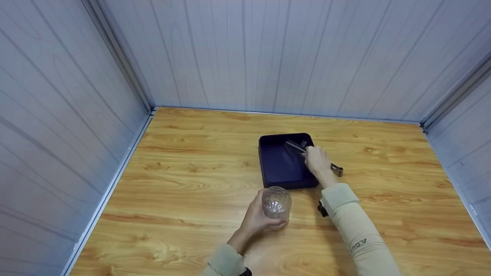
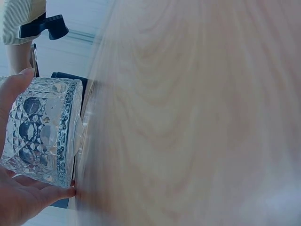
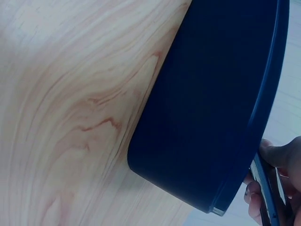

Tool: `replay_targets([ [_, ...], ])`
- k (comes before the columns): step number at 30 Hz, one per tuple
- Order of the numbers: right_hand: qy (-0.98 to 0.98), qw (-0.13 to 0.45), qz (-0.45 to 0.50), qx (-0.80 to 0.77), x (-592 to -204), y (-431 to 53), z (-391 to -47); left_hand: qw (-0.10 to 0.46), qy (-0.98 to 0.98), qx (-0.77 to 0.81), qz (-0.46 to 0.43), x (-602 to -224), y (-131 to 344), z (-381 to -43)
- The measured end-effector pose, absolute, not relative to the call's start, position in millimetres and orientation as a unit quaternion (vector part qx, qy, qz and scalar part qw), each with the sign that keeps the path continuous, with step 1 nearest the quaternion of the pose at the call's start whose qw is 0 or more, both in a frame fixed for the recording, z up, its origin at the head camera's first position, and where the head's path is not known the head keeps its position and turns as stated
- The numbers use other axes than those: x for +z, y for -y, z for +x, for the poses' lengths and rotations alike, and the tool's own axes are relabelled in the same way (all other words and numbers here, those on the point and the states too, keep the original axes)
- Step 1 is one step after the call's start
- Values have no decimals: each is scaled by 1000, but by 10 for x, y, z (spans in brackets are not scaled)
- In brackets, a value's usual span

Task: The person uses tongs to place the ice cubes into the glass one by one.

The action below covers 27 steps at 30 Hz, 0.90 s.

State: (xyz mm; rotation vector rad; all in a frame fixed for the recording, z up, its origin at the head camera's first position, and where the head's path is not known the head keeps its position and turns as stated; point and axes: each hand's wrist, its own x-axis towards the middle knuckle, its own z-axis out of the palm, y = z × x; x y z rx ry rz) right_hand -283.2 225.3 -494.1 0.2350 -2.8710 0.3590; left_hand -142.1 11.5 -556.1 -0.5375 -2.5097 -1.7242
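Observation:
My left hand [image 1: 257, 216] holds a clear glass [image 1: 277, 205] with a cut diamond pattern, upright at the near edge of a dark blue tray [image 1: 282, 165]. In the left wrist view the thumb and fingers lie around the glass [image 2: 40, 132], whose base is close to the tabletop. My right hand [image 1: 318, 161] grips a pair of metal tongs [image 1: 337, 170] over the tray's right side. The tongs' front end reaches into the tray, near its far right corner. In the right wrist view the tray's wall hides that front end, and only the tongs' arms [image 3: 267, 193] show.
The tray stands on a wood-grain table [image 1: 184, 184]. Pale panel walls [image 1: 245, 53] rise at the back and on both sides. A small dark device [image 1: 322, 209] sits at the right wrist, below the cuff.

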Motion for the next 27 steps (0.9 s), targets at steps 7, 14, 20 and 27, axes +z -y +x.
replay_targets([
  [7, 979, 131, 88, 126, -4941, -2268, -2804, 33, 807, -563, -176, -5566, -118, -1426],
  [14, 974, 150, 96, 141, -4942, -2298, -2746, 34, 806, -564, -179, -5566, -118, -1418],
  [20, 972, 151, 96, 154, -4901, -2325, -2684, 40, 800, -569, -184, -5568, -116, -1420],
  [27, 973, 156, 100, 140, -4847, -2354, -2603, 30, 809, -561, -176, -5569, -118, -1418],
])
